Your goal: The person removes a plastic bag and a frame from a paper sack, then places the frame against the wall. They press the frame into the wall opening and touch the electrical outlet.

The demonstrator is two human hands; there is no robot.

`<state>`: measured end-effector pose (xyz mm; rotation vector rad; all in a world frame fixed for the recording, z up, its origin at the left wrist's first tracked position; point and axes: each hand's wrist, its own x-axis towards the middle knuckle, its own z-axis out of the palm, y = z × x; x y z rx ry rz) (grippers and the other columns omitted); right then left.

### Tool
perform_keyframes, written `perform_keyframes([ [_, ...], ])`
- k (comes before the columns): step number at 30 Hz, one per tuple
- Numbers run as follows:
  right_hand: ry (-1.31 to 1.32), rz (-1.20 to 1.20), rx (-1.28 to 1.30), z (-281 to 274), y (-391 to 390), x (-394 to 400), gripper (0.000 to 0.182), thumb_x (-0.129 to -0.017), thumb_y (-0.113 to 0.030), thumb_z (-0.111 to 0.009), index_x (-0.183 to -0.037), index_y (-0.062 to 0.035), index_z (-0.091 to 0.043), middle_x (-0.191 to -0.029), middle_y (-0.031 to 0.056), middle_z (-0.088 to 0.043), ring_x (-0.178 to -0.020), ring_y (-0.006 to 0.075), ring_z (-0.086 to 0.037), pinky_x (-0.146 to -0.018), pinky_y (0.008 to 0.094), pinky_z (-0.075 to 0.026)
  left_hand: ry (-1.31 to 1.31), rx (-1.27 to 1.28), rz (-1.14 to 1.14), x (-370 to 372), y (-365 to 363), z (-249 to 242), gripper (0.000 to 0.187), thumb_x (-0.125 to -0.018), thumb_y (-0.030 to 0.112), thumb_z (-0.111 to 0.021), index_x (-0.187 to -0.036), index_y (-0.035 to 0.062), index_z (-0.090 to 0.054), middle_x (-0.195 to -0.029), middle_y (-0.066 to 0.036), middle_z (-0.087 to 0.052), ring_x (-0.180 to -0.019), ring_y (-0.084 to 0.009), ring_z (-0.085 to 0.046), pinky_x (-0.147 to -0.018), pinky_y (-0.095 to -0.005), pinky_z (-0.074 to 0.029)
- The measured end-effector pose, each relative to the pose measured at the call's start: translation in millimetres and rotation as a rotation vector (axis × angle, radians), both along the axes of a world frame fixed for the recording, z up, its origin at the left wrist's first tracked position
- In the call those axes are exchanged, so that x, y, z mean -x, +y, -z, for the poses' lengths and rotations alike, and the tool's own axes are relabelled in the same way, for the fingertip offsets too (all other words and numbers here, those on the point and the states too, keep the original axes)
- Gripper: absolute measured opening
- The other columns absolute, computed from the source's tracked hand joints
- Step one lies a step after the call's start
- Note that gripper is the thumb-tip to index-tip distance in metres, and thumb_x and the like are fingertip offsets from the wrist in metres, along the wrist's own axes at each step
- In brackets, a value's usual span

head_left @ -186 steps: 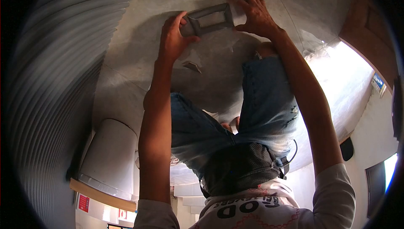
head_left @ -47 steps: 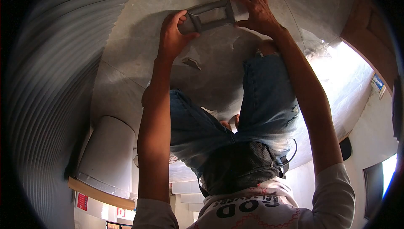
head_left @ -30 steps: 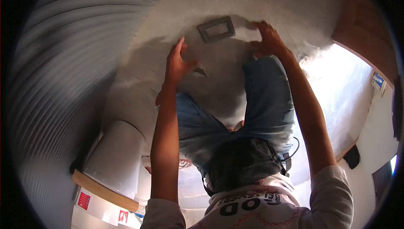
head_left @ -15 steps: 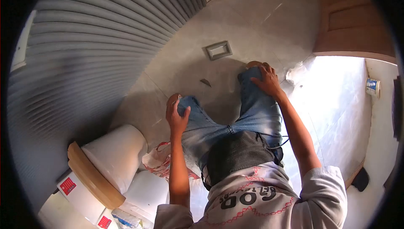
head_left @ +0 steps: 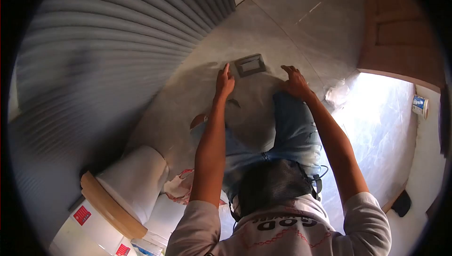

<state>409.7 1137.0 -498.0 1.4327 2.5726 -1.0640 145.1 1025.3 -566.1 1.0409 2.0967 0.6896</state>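
Observation:
A grey rectangular frame-like piece (head_left: 240,71) with a lighter sunken middle lies on the tiled floor. My left hand (head_left: 225,84) is just left of it, with the index finger stretched toward it. On the other side, my right hand (head_left: 296,84) reaches forward over my knee, its fingers partly extended and apart from the piece. Neither hand appears to hold anything. A small dark pointed scrap (head_left: 234,103) lies near my left wrist, between my jeans-covered legs (head_left: 294,119).
Grey corrugated sheeting (head_left: 117,44) fills the left side. White tapered ware (head_left: 134,180) with a wood-coloured rim stands lower left, near a red-and-white plastic bag (head_left: 180,187). A brown door (head_left: 400,30), crumpled white plastic (head_left: 337,93) and a labelled tub (head_left: 420,106) are at right.
Both hands have left my knees and moved forward; the left has come in beside the frame-like piece. The view has shifted slightly.

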Motion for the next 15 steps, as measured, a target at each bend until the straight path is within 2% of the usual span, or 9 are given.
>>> perform_keyframes([
  [1,0.081,0.009,0.011,8,7,4,0.062,-0.071,-0.024,-0.067,-0.128,-0.0076,-0.046,-0.122,0.0182,-0.051,-0.111,0.0346,-0.049,-0.093,0.0439,-0.041,-0.008,0.009,0.001,1,4,8,0.047,-0.083,0.007,-0.047,-0.13,0.0048,-0.044,-0.107,-0.021,-0.055,-0.101,-0.0354,-0.053,-0.087,-0.0412,-0.043],
  [5,0.105,0.065,0.148,32,27,27,0.06,-0.072,-0.017,-0.062,-0.129,-0.0074,-0.045,-0.117,0.0195,-0.053,-0.108,0.0344,-0.051,-0.093,0.0405,-0.042,0.069,-0.087,0.063,-1,4,27,0.05,-0.08,0.005,-0.048,-0.13,0.0046,-0.046,-0.1,-0.021,-0.053,-0.095,-0.0348,-0.053,-0.084,-0.041,-0.043],
  [7,0.121,0.109,0.219,44,32,34,0.059,-0.072,-0.014,-0.061,-0.129,-0.0088,-0.046,-0.116,0.0193,-0.052,-0.109,0.0349,-0.05,-0.093,0.0409,-0.042,0.073,-0.09,0.063,-4,5,31,0.05,-0.079,0.004,-0.049,-0.129,0.0047,-0.047,-0.098,-0.021,-0.053,-0.093,-0.0344,-0.052,-0.083,-0.0409,-0.042],
  [9,0.129,0.108,0.189,58,33,40,0.059,-0.072,-0.015,-0.061,-0.129,-0.0107,-0.046,-0.117,0.0193,-0.051,-0.109,0.0357,-0.049,-0.093,0.0428,-0.041,0.043,-0.129,-0.044,-8,4,33,0.051,-0.077,0.004,-0.051,-0.128,0.0054,-0.05,-0.098,-0.02,-0.052,-0.091,-0.0341,-0.051,-0.082,-0.0417,-0.042],
  [11,0.142,0.103,0.162,72,30,43,0.059,-0.071,-0.015,-0.061,-0.128,-0.0126,-0.047,-0.118,0.0193,-0.05,-0.109,0.0365,-0.048,-0.093,0.0447,-0.041,0.047,-0.103,-0.011,-9,2,34,0.051,-0.076,0.005,-0.052,-0.127,0.0058,-0.05,-0.1,-0.02,-0.052,-0.093,-0.0343,-0.051,-0.083,-0.0425,-0.041],
  [13,0.046,0.111,0.121,72,27,52,0.06,-0.07,-0.016,-0.062,-0.128,-0.017,-0.049,-0.119,0.0179,-0.048,-0.111,0.0377,-0.046,-0.092,0.0502,-0.04,0.058,-0.081,0.022,-7,0,34,0.052,-0.076,0.005,-0.053,-0.127,0.0061,-0.05,-0.101,-0.019,-0.052,-0.094,-0.0346,-0.05,-0.084,-0.0432,-0.041],
  [15,0.0,0.111,0.103,70,23,56,0.061,-0.071,-0.017,-0.064,-0.13,-0.0185,-0.048,-0.119,0.0162,-0.047,-0.112,0.0355,-0.045,-0.092,0.0483,-0.04,0.066,-0.133,-0.027,-12,0,32,0.053,-0.076,0.005,-0.053,-0.128,0.0071,-0.05,-0.103,-0.018,-0.052,-0.098,-0.0346,-0.049,-0.087,-0.044,-0.04],
])
